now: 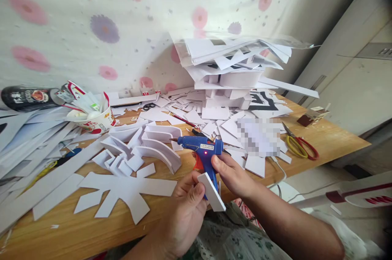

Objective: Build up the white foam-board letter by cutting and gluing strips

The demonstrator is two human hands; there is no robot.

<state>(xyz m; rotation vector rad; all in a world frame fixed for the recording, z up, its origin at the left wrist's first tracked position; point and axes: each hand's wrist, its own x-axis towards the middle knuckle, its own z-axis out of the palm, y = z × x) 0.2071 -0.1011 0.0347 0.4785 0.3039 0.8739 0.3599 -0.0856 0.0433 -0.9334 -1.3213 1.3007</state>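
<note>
A small white foam board strip (212,192) is pinched between the thumb and fingers of my left hand (188,207), close to the table's front edge. My right hand (231,170) is closed round a blue hot glue gun (200,145), whose nozzle points left and whose small red light is on. Part of its orange trigger (198,163) shows below the body. Beyond the nozzle stands a white assembly of curved and straight strips (159,141). Flat on the wood in front of it lies a branching white cut-out (119,194).
Yellow-and-red-handled scissors (300,145) lie at the right. A paper bucket (93,119) of scraps and a dark bottle (30,98) are at the left. White pieces are stacked high (232,76) at the back. A white cable (280,168) hangs over the front edge.
</note>
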